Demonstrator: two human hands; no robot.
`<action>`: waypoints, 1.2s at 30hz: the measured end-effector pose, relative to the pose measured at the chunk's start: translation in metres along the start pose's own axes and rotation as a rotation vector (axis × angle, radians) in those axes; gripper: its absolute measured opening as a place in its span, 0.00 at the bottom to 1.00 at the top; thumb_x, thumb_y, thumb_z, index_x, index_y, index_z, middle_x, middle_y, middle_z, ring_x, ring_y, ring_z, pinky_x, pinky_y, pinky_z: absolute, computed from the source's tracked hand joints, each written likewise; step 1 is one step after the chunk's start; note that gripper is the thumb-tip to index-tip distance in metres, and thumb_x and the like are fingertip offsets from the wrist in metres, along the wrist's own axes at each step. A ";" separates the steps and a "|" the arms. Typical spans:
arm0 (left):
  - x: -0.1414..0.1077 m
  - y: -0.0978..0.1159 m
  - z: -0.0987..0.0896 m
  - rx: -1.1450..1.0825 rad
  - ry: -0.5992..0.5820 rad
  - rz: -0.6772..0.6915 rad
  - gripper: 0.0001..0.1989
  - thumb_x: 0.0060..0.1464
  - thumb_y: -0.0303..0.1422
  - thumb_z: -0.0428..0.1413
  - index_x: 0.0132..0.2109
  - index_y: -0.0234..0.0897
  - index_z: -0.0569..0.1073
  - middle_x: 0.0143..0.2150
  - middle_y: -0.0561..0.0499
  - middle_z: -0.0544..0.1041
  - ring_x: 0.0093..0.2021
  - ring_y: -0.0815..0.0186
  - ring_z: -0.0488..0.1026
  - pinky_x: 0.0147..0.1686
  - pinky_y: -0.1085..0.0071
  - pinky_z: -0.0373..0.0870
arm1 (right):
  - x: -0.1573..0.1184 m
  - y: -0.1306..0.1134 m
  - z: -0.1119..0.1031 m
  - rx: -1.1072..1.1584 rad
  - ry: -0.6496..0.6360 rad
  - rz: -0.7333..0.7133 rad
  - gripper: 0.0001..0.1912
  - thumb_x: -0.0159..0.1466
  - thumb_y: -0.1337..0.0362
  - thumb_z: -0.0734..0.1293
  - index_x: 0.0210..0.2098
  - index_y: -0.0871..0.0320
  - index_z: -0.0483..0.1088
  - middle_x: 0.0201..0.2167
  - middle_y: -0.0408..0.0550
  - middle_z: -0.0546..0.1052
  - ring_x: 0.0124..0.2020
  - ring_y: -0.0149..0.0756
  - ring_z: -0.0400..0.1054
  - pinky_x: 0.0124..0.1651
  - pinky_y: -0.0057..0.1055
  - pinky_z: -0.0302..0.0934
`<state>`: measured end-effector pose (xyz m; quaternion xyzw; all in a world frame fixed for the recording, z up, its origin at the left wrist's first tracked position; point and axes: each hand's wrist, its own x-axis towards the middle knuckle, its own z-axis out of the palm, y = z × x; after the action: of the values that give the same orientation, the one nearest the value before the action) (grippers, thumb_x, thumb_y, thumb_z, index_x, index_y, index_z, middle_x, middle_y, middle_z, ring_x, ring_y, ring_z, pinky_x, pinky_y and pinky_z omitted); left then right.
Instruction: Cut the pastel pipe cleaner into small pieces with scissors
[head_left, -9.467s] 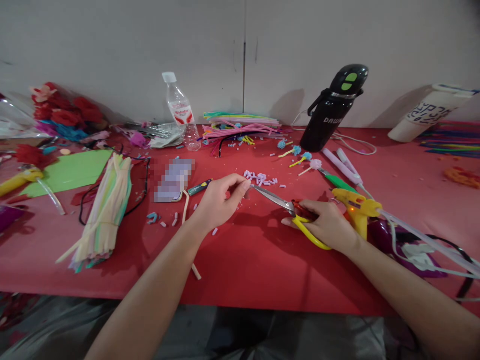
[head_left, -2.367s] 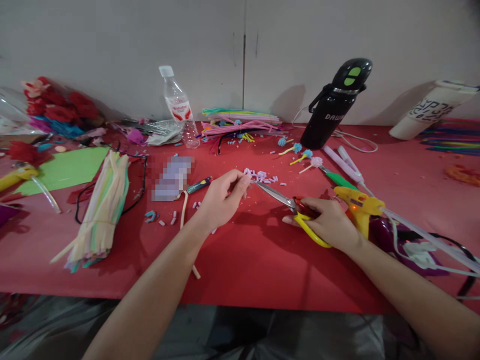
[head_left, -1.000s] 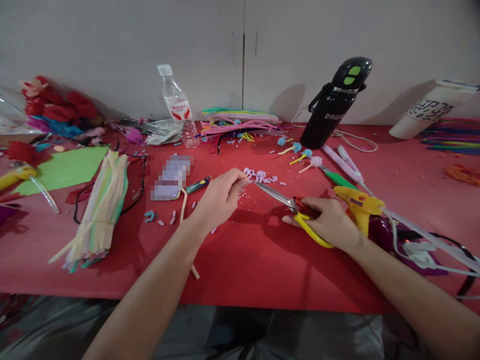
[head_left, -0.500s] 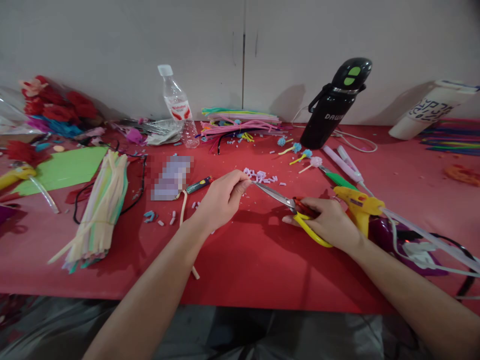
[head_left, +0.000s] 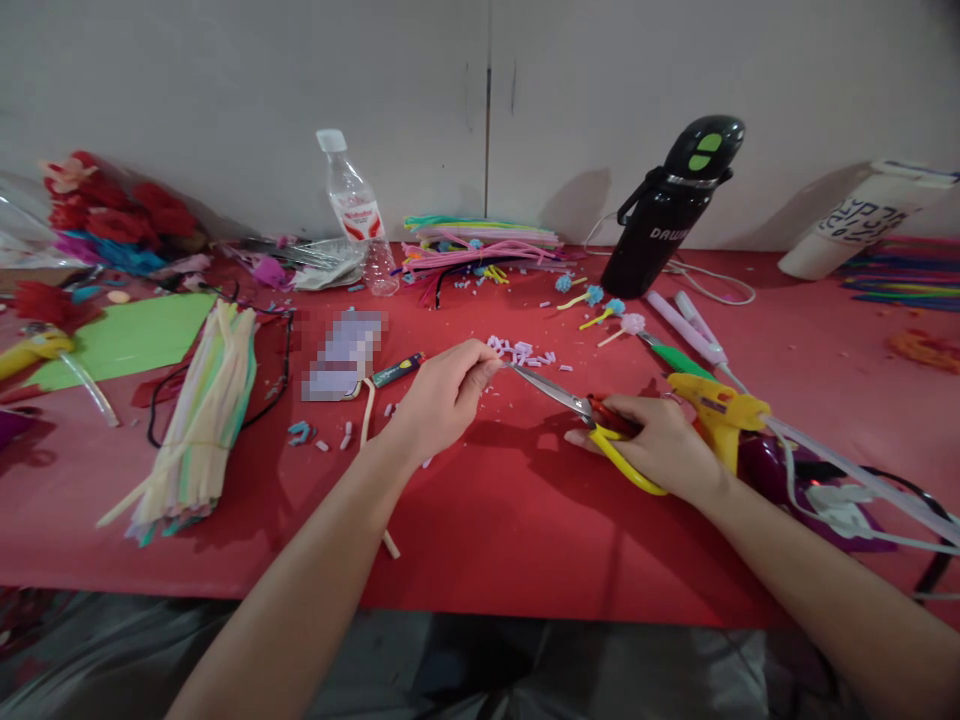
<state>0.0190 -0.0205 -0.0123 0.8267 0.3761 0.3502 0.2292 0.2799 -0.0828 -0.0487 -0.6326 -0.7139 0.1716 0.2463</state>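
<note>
My right hand (head_left: 651, 440) grips a pair of scissors (head_left: 619, 462) by its yellow and red handles. The blades point left, and their tips reach the fingertips of my left hand (head_left: 454, 392). That hand is closed in a pinch; whatever sits between the fingers is too small or hidden to make out. Just behind the fingertips lies a small heap of cut lilac pieces (head_left: 525, 352). A cream pipe cleaner (head_left: 367, 412) runs under my left forearm, which hides its middle. Loose bits (head_left: 346, 435) are scattered left of my wrist.
A yellow glue gun (head_left: 718, 405) and its cables stand right of my right hand. Behind are a black bottle (head_left: 656, 230), a clear plastic bottle (head_left: 364, 225) and small pompom stems (head_left: 631, 324). On the left lies a pipe-cleaner bundle (head_left: 199, 430) beside a green sheet (head_left: 127, 340).
</note>
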 end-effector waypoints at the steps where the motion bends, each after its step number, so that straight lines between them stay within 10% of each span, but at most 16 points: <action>1: 0.000 0.000 0.000 -0.002 -0.001 0.000 0.09 0.65 0.33 0.46 0.37 0.36 0.67 0.30 0.52 0.70 0.30 0.69 0.65 0.33 0.72 0.61 | 0.000 0.000 0.000 0.001 -0.003 -0.001 0.27 0.52 0.42 0.70 0.20 0.57 0.57 0.17 0.38 0.56 0.20 0.27 0.49 0.21 0.26 0.47; 36: 0.000 -0.004 0.002 0.025 0.015 0.021 0.08 0.65 0.32 0.46 0.37 0.36 0.66 0.30 0.54 0.69 0.29 0.71 0.65 0.32 0.73 0.60 | 0.000 -0.002 -0.001 -0.009 -0.013 0.014 0.29 0.52 0.41 0.69 0.20 0.57 0.53 0.18 0.38 0.54 0.21 0.27 0.48 0.22 0.26 0.45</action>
<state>0.0185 -0.0183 -0.0167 0.8307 0.3734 0.3542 0.2122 0.2792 -0.0834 -0.0468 -0.6375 -0.7120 0.1742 0.2374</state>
